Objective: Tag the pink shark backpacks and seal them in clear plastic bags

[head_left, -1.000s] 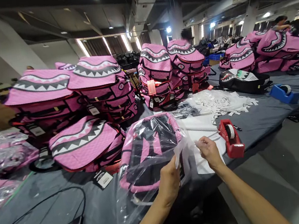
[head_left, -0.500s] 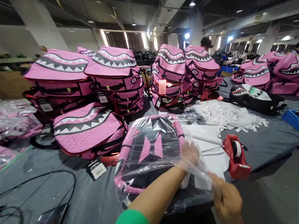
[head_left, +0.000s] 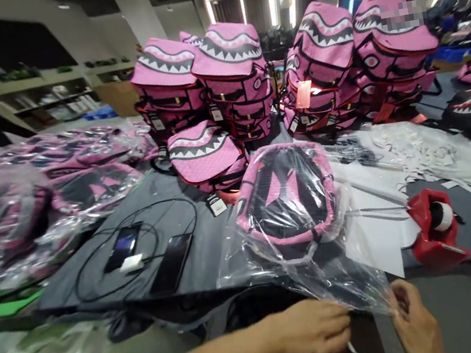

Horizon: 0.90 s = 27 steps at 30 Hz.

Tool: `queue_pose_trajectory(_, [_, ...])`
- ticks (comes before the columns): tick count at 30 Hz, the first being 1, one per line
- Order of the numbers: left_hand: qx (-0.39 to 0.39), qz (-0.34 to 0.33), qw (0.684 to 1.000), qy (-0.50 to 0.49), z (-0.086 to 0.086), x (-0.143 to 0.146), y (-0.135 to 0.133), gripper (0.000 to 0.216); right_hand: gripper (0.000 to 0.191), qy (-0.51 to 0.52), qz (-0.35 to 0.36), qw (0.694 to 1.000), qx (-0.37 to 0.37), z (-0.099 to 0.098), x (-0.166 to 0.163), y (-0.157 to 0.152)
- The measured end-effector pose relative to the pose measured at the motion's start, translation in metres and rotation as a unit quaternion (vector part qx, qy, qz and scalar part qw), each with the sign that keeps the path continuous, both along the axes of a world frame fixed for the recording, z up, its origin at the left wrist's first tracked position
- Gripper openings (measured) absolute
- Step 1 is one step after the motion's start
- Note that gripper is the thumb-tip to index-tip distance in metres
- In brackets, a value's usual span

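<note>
A pink and black backpack (head_left: 284, 198) lies back side up inside a clear plastic bag (head_left: 345, 266) on the grey-covered table. The open end of the bag hangs toward me over the table's front edge. My right hand (head_left: 410, 316) pinches a corner of that plastic between thumb and fingers. At the near edge of the bag is my left hand (head_left: 317, 326), its fingers bent and pressed together against the film. Whatever lies under those fingers is hidden.
Stacked pink shark-mouth backpacks (head_left: 236, 74) stand behind, with a single one (head_left: 209, 154) nearer. Bagged backpacks (head_left: 40, 197) pile up at left. Two phones (head_left: 171, 265) and a cable lie on the table (head_left: 92, 267). At right are a red tape dispenser (head_left: 436, 227) and white tags (head_left: 430, 150).
My left hand has come off the backpack and back to the bag's near edge. My right hand still pinches the plastic. The view has swung left.
</note>
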State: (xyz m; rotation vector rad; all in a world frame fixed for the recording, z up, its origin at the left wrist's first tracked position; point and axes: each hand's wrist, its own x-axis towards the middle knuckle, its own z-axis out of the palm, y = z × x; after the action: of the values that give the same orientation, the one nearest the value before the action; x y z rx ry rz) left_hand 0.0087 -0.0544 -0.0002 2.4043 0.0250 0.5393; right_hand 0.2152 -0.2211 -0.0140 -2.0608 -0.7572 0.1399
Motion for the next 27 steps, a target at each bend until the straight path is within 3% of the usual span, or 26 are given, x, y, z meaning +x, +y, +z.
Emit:
queue_pose_trajectory(1, [0.088, -0.016, 0.996, -0.025, -0.003, -0.030, -0.001, 0.019, 0.057, 0.038, -0.019, 0.999, -0.004, -0.009, -0.006, -0.004])
queue_pose_trajectory(2, [0.167, 0.049, 0.983, -0.059, -0.005, -0.057, 0.002, 0.027, 0.060, 0.067, -0.036, 0.997, -0.003, -0.017, -0.012, -0.006])
queue_pose_trajectory(4, [0.267, 0.287, 0.915, -0.095, -0.008, -0.096, 0.023, 0.038, 0.063, 0.096, -0.062, 0.993, 0.007, -0.027, -0.023, -0.009])
queue_pose_trajectory(6, [0.259, 0.511, 0.817, -0.067, -0.013, -0.120, 0.053, 0.035, 0.065, 0.093, -0.075, 0.993, 0.007, -0.028, -0.025, -0.011])
queue_pose_trajectory(8, [0.205, 0.613, 0.762, -0.041, -0.022, -0.138, 0.078, 0.024, 0.066, 0.077, -0.090, 0.993, -0.005, -0.022, -0.017, -0.012])
queue_pose_trajectory(10, [0.152, 0.622, 0.766, -0.063, -0.034, -0.152, 0.089, 0.022, 0.067, 0.066, -0.105, 0.992, -0.020, -0.012, -0.004, -0.015])
queue_pose_trajectory(12, [0.108, 0.592, 0.793, -0.099, -0.043, -0.160, 0.084, 0.024, 0.067, 0.051, -0.110, 0.992, -0.035, -0.002, 0.003, -0.019])
queue_pose_trajectory(15, [0.041, 0.582, 0.804, -0.114, -0.041, -0.158, 0.069, 0.025, 0.067, 0.037, -0.094, 0.994, -0.051, 0.006, -0.008, -0.019])
queue_pose_trajectory(17, [-0.012, 0.612, 0.782, -0.120, -0.030, -0.148, 0.067, 0.035, 0.066, 0.065, -0.092, 0.993, -0.034, 0.012, -0.020, -0.015])
queue_pose_trajectory(21, [-0.100, 0.673, 0.718, -0.149, -0.011, -0.134, 0.075, 0.030, 0.068, 0.108, -0.132, 0.984, 0.046, 0.029, -0.021, -0.008])
queue_pose_trajectory(27, [-0.254, 0.669, 0.666, -0.210, -0.015, -0.148, 0.054, 0.031, 0.077, 0.148, -0.091, 0.984, 0.043, 0.031, -0.010, -0.018])
